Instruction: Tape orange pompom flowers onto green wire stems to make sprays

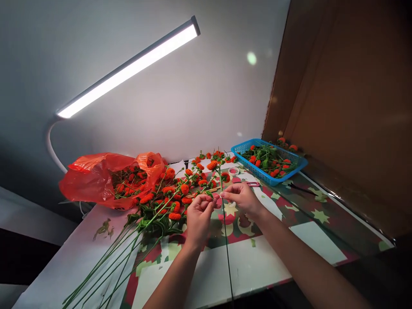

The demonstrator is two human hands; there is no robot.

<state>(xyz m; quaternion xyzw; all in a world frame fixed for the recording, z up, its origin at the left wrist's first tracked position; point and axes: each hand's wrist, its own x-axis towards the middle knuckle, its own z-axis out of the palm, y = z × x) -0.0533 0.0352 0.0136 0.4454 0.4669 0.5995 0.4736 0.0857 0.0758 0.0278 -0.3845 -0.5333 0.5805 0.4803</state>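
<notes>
Upright in front of me stands a long green flower stem [225, 231], with fuzzy orange blooms [212, 165] near its top. My right hand [243, 198] pinches this stem just below the blooms, thumb and forefinger together. Close by on the left side, my left hand [200, 214] is closed, its fingertips around a small green leaf [209, 194] near the stem. What else lies between those fingertips is too small to make out. A pile of finished-looking orange flowers [174, 207] with long stems lies left of my hands.
A red plastic bag [86, 180] holds more flowers at the left. At the back right is a blue basket [273, 180] with green and orange pieces. A tape roll [234, 171], black scissors [302, 189] and white paper [317, 242] lie about. A lit lamp [128, 71] hangs overhead.
</notes>
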